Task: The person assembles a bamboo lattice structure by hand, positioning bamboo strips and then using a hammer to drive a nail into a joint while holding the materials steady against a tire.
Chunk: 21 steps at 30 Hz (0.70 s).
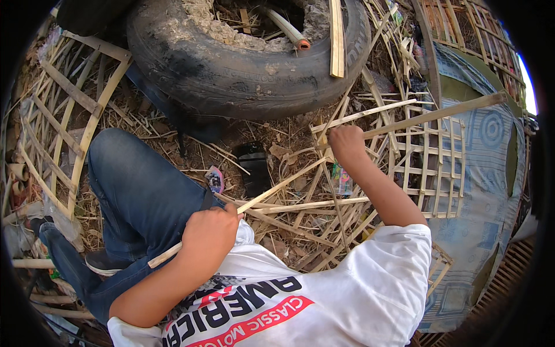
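Note:
My left hand (pixel 211 234) is closed around a pale bamboo strip (pixel 280 185), which slants up and right from beside my forearm toward my other hand. My right hand (pixel 347 144) grips a long brownish wooden stick (pixel 439 115). The stick reaches far to the right of that fist, and what its other end looks like beside my fingers is hard to make out. The far end of the bamboo strip lies just below and left of my right fist. Between my hands and beneath them, more bamboo strips (pixel 312 208) lie crossed on the ground.
An old tyre (pixel 243 92) filled with rough concrete lies ahead, with a loose slat (pixel 336 40) resting on it. Woven bamboo lattices stand left (pixel 84 141) and right (pixel 430 168). Blue patterned cloth (pixel 491 173) spreads at the right. My bent knee (pixel 124 156) is at the left.

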Each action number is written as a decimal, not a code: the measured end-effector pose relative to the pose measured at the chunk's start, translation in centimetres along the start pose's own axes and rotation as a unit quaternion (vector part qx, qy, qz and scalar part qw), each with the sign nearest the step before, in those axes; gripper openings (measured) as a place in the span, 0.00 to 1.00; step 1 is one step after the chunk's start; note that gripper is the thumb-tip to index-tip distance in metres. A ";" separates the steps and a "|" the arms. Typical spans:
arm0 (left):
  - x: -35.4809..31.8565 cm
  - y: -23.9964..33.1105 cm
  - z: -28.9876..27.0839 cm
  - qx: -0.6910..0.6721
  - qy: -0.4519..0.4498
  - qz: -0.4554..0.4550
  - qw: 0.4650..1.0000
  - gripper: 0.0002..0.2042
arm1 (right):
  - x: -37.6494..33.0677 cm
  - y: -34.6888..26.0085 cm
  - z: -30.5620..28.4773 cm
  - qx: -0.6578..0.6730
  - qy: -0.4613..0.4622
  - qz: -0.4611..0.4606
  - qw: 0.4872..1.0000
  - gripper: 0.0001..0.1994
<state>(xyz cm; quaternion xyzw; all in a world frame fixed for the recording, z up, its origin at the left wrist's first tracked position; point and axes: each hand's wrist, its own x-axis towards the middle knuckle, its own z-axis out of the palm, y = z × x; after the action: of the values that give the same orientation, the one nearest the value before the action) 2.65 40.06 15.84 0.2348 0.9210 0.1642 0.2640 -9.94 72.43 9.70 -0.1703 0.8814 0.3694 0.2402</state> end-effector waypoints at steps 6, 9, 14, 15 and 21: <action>0.4 1.3 0.9 0.006 0.004 -0.017 1.000 0.10 | 0.1 -5.0 -0.3 -0.064 -0.025 -0.077 0.995 0.03; 0.7 1.8 0.4 0.007 0.009 -0.027 1.000 0.06 | 1.0 -5.9 0.9 -0.101 -0.014 -0.156 0.982 0.04; 0.8 0.9 -0.1 0.004 0.024 -0.013 1.000 0.03 | 2.6 0.1 0.0 -0.040 -0.059 -0.165 0.984 0.14; 0.6 0.3 0.0 0.003 0.042 -0.011 0.999 0.03 | 2.0 1.8 0.3 0.002 -0.066 -0.137 0.988 0.18; -0.2 -3.2 -0.1 -0.023 0.099 0.020 0.995 0.03 | -4.1 5.7 3.8 0.308 -0.090 0.074 0.944 0.28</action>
<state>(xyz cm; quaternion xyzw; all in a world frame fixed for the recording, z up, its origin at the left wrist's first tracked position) 1.65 37.24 14.60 0.2301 0.9337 0.2126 0.1734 -8.19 79.56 12.87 0.0119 0.9370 0.1109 0.3310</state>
